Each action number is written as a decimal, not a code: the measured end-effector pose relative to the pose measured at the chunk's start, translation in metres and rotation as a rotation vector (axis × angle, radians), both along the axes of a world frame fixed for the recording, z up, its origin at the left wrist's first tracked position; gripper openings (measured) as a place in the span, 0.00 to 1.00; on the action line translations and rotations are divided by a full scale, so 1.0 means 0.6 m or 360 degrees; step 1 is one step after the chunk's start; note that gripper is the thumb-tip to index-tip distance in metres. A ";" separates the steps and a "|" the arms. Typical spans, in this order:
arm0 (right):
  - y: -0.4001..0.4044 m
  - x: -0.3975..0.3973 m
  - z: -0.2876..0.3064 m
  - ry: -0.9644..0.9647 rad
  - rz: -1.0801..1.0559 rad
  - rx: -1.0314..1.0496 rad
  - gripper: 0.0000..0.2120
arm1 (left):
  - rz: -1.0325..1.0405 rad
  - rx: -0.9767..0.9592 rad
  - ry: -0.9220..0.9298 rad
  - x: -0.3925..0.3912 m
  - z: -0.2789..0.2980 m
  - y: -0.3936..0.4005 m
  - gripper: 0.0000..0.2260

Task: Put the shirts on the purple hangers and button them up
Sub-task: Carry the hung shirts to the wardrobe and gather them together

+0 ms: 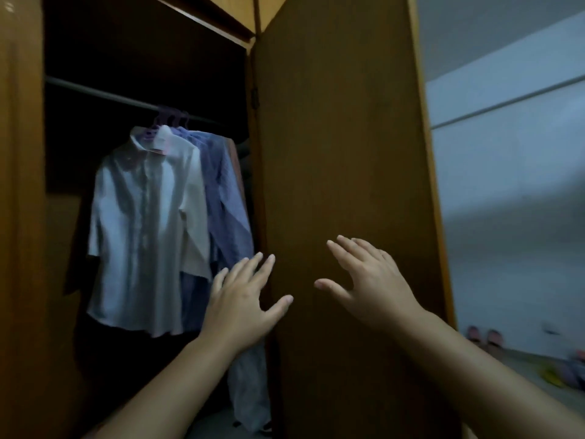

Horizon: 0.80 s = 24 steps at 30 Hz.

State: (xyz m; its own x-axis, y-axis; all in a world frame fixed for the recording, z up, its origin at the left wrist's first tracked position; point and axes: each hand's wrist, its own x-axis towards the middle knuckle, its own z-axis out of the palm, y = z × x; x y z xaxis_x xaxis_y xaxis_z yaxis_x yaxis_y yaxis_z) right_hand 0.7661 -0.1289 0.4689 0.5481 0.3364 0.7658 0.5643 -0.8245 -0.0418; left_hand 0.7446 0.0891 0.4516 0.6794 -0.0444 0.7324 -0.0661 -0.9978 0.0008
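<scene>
A white short-sleeved shirt [139, 236] hangs buttoned on a purple hanger [152, 129] from the dark rail [95, 93] inside the wardrobe. Behind it hang a cream shirt [193, 198] and a blue striped shirt [226, 198], their purple hanger hooks bunched on the rail. My left hand [240, 299] is open with spread fingers, just right of the shirts' hems and touching nothing. My right hand [364, 280] is also open, raised in front of the wardrobe door.
The brown wardrobe door [342, 153] stands open between the hands and the room. The wardrobe's left side panel [19, 217] borders the dark interior. Slippers [484, 339] and other small items lie on the floor at far right, by a pale wall.
</scene>
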 end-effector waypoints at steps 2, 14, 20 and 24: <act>-0.039 -0.014 -0.011 -0.0005 -0.0037 -0.0004 0.35 | -0.0158 0.0020 0.0040 0.015 -0.011 -0.032 0.44; -0.224 -0.025 -0.020 -0.0131 -0.0313 0.0127 0.31 | -0.0597 0.0013 0.0041 0.062 -0.024 -0.258 0.39; -0.254 0.005 -0.003 0.0200 -0.0184 0.0234 0.33 | -0.0526 -0.0009 0.0075 0.084 -0.007 -0.319 0.40; -0.268 0.035 -0.003 0.0359 -0.0051 0.0292 0.28 | -0.0495 -0.0053 0.0136 0.095 0.003 -0.353 0.41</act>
